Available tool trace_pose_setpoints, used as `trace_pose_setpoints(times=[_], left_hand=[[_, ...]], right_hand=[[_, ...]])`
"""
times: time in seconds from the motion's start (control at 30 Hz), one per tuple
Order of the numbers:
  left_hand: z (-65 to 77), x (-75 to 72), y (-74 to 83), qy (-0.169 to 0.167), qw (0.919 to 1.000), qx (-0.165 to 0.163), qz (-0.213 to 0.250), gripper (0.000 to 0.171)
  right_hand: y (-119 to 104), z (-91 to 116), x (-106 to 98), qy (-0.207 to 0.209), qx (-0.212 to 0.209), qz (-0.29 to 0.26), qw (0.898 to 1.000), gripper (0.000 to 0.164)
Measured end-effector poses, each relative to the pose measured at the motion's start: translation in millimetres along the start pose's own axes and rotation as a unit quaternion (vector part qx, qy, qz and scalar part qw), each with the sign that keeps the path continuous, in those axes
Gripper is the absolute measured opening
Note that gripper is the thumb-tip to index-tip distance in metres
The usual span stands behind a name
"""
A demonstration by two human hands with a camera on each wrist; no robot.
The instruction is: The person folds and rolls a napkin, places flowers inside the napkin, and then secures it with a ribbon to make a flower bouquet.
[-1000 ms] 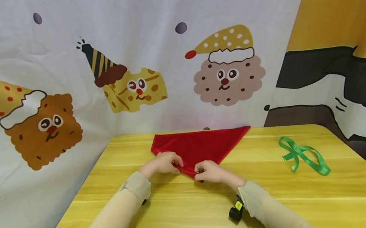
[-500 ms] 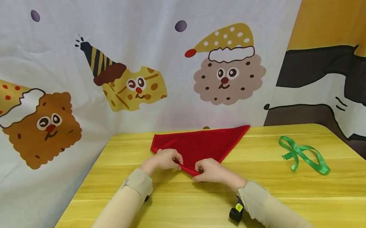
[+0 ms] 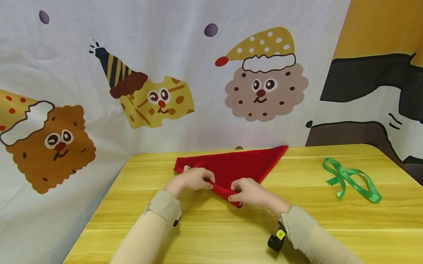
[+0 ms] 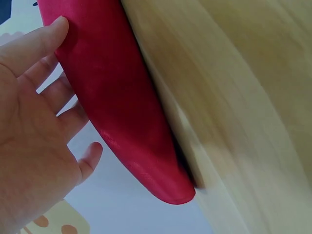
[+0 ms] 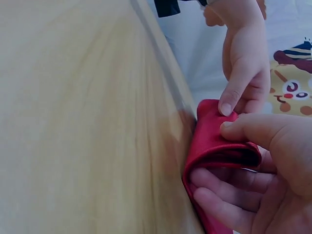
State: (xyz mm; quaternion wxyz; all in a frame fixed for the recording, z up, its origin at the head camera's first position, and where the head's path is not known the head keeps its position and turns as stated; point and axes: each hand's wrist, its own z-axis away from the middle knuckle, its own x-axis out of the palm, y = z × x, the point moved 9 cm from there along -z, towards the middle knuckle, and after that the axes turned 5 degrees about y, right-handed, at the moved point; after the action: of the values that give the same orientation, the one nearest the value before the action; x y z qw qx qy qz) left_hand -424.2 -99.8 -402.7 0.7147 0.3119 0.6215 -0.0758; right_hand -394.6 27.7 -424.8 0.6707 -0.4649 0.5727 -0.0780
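A red satin-like cloth (image 3: 247, 167) lies at the far side of the table, its near edge turned up into a flat folded strip. Along that strip my left hand (image 3: 195, 179) pinches one end, the thumb on the face and the fingers behind, as the left wrist view shows with the cloth (image 4: 107, 97) running past the thumb. At the strip's other end my right hand (image 3: 251, 192) grips it. Seen from the right wrist, the right hand (image 5: 287, 170) has its thumb over the fold (image 5: 214, 134) and its fingers beneath the open, layered end.
A loosely looped green ribbon (image 3: 351, 177) lies on the right side of the wooden table (image 3: 209, 250). Behind the table hangs a white cloth backdrop (image 3: 169, 32) with cartoon prints. A black wrist camera (image 3: 276, 240) is strapped under the right sleeve.
Both hands have moved slightly away from the body and to the right, turning the cloth's near edge farther over. The folded strip now shows wider between them. The green ribbon has stayed put.
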Motion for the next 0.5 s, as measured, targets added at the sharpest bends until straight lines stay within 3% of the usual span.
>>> trace_pose_setpoints(times=[0.5], left_hand=[[-18.7,-0.6,10.2,0.016,0.9993,-0.032,-0.015,0.007]], right_hand=[[27,0,-12,-0.005,0.072,-0.068,0.995,0.018]])
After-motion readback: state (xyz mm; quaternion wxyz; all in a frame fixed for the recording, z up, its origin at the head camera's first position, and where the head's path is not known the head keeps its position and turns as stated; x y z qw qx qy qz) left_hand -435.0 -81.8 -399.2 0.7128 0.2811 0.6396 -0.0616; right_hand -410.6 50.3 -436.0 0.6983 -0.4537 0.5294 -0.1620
